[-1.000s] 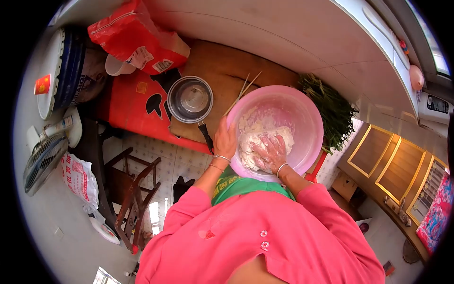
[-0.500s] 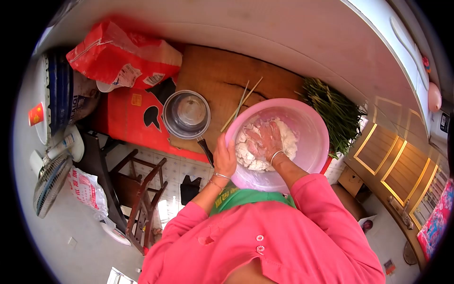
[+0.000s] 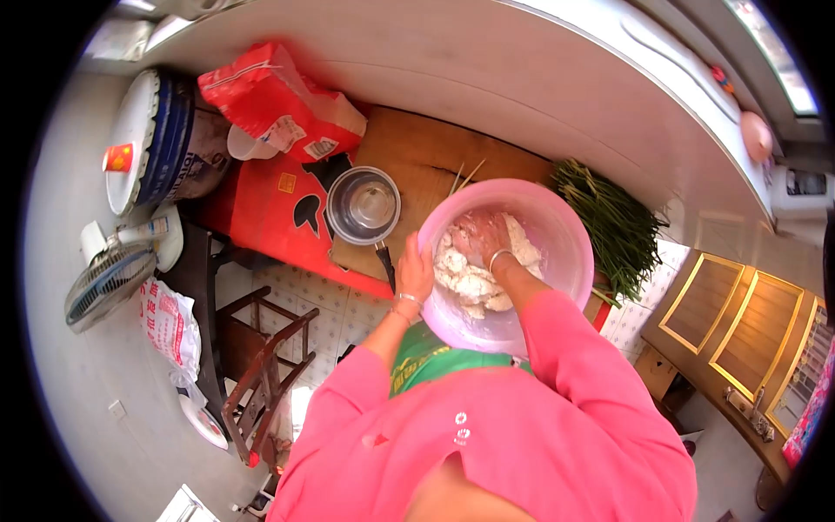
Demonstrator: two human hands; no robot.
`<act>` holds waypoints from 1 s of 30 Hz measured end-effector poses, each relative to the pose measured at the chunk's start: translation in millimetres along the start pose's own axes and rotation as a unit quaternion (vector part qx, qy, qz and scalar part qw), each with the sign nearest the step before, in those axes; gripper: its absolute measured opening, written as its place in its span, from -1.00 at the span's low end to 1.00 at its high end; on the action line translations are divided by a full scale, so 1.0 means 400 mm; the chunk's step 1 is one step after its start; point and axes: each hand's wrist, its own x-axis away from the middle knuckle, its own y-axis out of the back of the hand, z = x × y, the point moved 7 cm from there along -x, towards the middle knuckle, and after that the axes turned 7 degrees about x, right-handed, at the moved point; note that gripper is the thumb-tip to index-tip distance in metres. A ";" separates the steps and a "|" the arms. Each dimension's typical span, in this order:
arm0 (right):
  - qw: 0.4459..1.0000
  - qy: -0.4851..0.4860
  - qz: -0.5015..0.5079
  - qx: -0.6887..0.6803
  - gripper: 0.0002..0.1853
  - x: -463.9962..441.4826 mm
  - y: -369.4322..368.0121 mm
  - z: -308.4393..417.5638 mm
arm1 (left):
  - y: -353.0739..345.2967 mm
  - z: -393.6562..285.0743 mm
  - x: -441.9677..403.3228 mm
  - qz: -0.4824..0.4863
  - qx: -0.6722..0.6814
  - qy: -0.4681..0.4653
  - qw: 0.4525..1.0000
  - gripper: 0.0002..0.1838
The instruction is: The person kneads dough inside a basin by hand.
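A pink plastic basin [image 3: 570, 228] stands at the front edge of the table, close against my green apron [image 3: 452, 358]. Its near-left rim is in the grip of my left hand [image 3: 415, 277]. Inside lies a lumpy, floury white dough [image 3: 465, 277], rough and in uneven clumps. My right hand [image 3: 485, 239], dusted with flour, is pushed into the far side of the dough with its fingers curled down into it. The fingertips are hidden by the dough.
Left of the basin, a metal saucepan [image 3: 364, 205] sits on a wooden board [image 3: 417, 143], its black handle toward me. Chopsticks [image 3: 470, 176] lie behind the basin. Green leafy stalks [image 3: 609, 226] are heaped on the right. A red flour bag [image 3: 291, 109] and white bowl [image 3: 250, 144] stand back left.
My right hand has gone from lying spread over the dough to digging its fingers deeper at the far side. The dough looks more clumped toward me. The head view has shifted slightly.
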 end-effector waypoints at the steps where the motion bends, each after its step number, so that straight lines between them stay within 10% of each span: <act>1: 1.000 -0.016 -0.011 -0.020 -0.48 0.015 0.037 0.005 | -0.006 -0.002 0.010 0.010 -0.004 0.014 1.000 -0.57; 18: 0.942 0.053 0.292 -0.158 0.02 0.346 0.072 -0.045 | -0.009 0.013 0.019 -0.002 -0.015 0.016 1.000 -0.62; 30: 0.987 0.024 0.062 -0.148 -0.73 0.415 0.010 0.028 | -0.004 -0.005 0.009 -0.017 -0.021 0.003 1.000 -0.62</act>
